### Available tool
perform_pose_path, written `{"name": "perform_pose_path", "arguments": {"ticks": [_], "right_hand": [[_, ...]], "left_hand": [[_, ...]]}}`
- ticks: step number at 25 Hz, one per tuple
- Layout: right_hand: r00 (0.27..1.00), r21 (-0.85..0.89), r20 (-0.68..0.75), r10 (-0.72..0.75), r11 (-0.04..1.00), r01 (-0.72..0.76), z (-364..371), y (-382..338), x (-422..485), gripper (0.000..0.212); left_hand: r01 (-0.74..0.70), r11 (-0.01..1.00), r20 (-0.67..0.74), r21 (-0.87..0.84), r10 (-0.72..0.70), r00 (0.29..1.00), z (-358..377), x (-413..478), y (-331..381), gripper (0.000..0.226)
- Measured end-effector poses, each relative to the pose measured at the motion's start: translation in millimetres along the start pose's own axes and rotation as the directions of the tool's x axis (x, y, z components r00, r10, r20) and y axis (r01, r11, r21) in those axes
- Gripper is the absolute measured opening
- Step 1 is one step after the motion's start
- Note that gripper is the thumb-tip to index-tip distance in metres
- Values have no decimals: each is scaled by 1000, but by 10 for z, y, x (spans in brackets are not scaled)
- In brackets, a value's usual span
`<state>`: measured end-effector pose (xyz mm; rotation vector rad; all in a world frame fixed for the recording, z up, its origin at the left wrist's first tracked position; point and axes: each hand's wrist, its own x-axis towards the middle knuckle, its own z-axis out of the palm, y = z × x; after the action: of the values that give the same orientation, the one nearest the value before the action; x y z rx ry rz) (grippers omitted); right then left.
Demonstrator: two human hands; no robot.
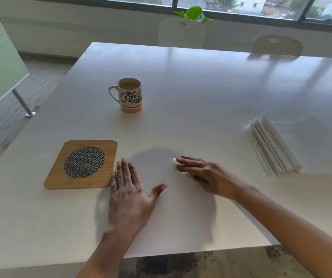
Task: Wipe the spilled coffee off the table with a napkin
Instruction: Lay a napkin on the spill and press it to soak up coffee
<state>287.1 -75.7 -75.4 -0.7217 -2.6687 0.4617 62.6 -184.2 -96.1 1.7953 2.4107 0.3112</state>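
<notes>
My right hand (205, 174) lies flat on the white table (181, 87), pressing a white napkin (174, 161); only a small edge of the napkin shows past my fingertips. My left hand (129, 195) rests flat and open on the table, its little finger next to the wooden coaster (109, 149). A mug (130, 95) with coffee in it and black lettering stands upright farther back, left of centre. I cannot make out any spilled coffee on the table surface.
A stack of white napkins (271, 145) leans in a clear holder at the right. The coaster with a woven round inset lies at the near left. White chairs (182, 33) stand at the far edge. The table's near edge runs just below my forearms.
</notes>
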Motion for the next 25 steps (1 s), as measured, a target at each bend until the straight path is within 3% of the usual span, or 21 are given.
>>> {"name": "perform_pose_path", "arguments": {"ticks": [2, 5, 10, 12, 15, 19, 22, 25], "right_hand": [[973, 106, -137, 185, 979, -172, -59, 89, 22, 27], [821, 362, -277, 499, 846, -392, -203, 260, 105, 23], [792, 37, -263, 550, 827, -562, -196, 318, -62, 31], [768, -3, -309, 561, 807, -591, -68, 201, -123, 35], [784, -35, -303, 542, 816, -578, 75, -4, -144, 39], [886, -35, -179, 427, 897, -440, 261, -348, -23, 42], [952, 35, -113, 283, 959, -281, 406, -560, 176, 44], [985, 221, -31, 168, 962, -157, 413, -596, 425, 42]], "left_hand": [[-3, 1000, 6, -3, 3, 1000, -1, -9, 0, 120], [-6, 1000, 12, 5, 6, 1000, -8, -8, -3, 119], [-7, 1000, 11, 13, 7, 1000, -23, -14, 3, 120], [-4, 1000, 6, 10, 4, 1000, -24, -16, 14, 121], [-5, 1000, 5, 6, 5, 1000, -25, -23, 17, 121], [-2, 1000, 4, -2, 2, 1000, -39, -24, 24, 121], [-4, 1000, 13, -16, 4, 1000, -44, -18, 19, 123], [-11, 1000, 25, -22, 11, 1000, -33, -22, 9, 122]]}}
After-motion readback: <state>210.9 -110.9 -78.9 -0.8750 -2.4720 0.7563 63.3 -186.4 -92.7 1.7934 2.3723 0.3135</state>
